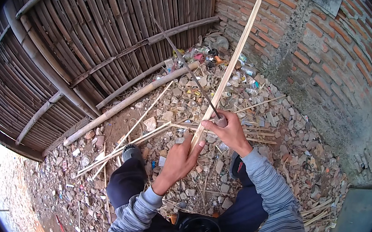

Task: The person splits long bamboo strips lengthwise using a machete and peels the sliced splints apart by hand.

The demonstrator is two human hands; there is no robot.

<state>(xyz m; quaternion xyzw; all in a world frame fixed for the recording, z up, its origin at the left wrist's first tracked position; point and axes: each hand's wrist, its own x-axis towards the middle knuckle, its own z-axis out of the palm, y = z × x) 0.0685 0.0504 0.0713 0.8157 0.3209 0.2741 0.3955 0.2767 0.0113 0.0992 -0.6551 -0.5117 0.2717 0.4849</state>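
Strip point(234, 57): long, slim, straight, pale yellow, faint streaks running lengthwise.

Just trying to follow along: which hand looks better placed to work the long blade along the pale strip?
Probably the right hand: it grips the handle of the long blade, which crosses the pale strip in this view. The left hand holds the strip's lower end.

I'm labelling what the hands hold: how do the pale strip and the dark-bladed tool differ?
The pale strip is light tan; the dark-bladed tool is dark with a brownish handle. In the picture the strip leans up-right, the tool up-left. The left hand grips the strip; the right hand holds the tool. Both are long and narrow.
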